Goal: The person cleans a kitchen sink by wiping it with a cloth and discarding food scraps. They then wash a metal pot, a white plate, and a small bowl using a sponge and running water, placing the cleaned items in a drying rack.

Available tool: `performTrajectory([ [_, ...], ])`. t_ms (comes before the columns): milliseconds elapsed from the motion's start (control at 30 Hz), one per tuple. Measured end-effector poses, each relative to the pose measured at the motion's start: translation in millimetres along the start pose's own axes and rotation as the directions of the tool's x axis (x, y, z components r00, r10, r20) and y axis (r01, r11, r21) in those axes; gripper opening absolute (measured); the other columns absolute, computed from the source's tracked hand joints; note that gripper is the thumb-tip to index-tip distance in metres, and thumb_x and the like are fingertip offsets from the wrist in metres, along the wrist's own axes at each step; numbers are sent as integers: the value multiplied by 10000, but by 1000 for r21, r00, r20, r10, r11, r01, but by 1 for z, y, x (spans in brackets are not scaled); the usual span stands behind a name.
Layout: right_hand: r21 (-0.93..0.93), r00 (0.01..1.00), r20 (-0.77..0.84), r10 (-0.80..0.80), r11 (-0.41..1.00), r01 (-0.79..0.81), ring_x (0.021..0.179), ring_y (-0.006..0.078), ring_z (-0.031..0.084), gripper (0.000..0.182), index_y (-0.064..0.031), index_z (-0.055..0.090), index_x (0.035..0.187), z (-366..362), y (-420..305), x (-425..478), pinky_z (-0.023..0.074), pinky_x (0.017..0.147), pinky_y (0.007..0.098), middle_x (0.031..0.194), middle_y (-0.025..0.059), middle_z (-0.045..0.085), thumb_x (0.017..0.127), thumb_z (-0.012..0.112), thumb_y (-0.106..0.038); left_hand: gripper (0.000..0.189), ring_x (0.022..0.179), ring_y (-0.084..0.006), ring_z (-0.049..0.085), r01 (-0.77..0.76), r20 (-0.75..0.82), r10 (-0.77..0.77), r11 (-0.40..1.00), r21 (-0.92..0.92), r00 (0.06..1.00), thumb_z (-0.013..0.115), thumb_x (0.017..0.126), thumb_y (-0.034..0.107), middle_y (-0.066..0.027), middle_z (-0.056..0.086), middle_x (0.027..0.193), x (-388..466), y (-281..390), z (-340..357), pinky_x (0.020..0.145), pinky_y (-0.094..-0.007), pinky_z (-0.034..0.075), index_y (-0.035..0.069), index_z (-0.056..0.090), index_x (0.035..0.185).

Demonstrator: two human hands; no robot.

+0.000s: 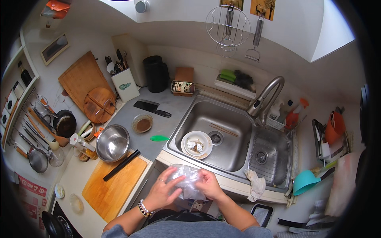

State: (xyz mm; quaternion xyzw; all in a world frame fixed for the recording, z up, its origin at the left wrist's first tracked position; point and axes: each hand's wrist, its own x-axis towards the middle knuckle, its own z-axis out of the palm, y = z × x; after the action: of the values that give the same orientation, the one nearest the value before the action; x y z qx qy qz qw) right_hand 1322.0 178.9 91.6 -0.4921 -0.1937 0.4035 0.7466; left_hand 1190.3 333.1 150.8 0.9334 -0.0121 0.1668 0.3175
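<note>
A crinkled clear plastic bag (187, 181) is held in front of my body, just before the sink's front edge. My left hand (163, 187) holds its left side, fingers spread over the plastic, with a ring and bead bracelets showing. On the other side, my right hand (209, 184) pinches the bag between thumb and fingers. Whether anything is inside the bag cannot be made out. To the left, a wooden cutting board (110, 187) carries a long black bar (122, 165), and a steel mixing bowl (113, 143) rests at its far end.
Inside the steel sink (190, 119) are a white bowl (196, 143) with scraps, stacked on a plate, and chopsticks (223, 130). A cleaver (152, 108), a glass bowl of brown liquid (142, 123) and a green utensil (159, 138) lie on the counter. A cloth (256, 184) hangs over the sink's edge.
</note>
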Motion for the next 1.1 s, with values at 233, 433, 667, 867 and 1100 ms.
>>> performTrajectory([
  [233,346,924,-372,-88,911,226,797,140,583,246,-34,479,932,-30,-20,9,505,701,263,869,72,581,742,614,46,524,1121,-173,450,392,363,-154,456,-799,919,490,888,205,-96,426,1264,36,-10,66,912,-317,386,47,285,1344],
  [433,-756,757,-261,-599,615,226,853,228,586,243,-66,615,837,-38,-19,5,467,740,310,946,137,591,668,520,79,415,930,-73,523,657,635,-206,60,-752,745,578,861,227,-11,515,1065,82,-16,80,751,-221,456,88,417,1217],
  [667,-983,815,83,-573,90,163,1061,330,451,348,-98,626,959,-19,-29,9,322,914,454,1077,138,529,616,660,-143,308,898,-79,531,796,815,-104,-173,-580,571,549,865,227,12,546,1006,98,-56,71,764,-258,441,119,478,1145],
  [867,-987,809,-23,-587,142,75,1066,349,435,391,-103,604,990,-10,-21,5,372,885,434,1100,161,466,608,688,-106,300,1020,-99,470,862,881,27,-223,-455,472,525,877,272,6,506,1088,106,-67,71,864,-317,388,127,496,1138],
  [1100,-943,684,-311,-660,303,-136,808,334,557,257,-70,609,837,-27,10,-29,476,692,388,937,158,527,586,601,-17,334,1116,-115,355,935,940,30,-114,-335,341,532,859,363,42,403,1195,97,-64,89,940,-420,262,223,488,1159],
])
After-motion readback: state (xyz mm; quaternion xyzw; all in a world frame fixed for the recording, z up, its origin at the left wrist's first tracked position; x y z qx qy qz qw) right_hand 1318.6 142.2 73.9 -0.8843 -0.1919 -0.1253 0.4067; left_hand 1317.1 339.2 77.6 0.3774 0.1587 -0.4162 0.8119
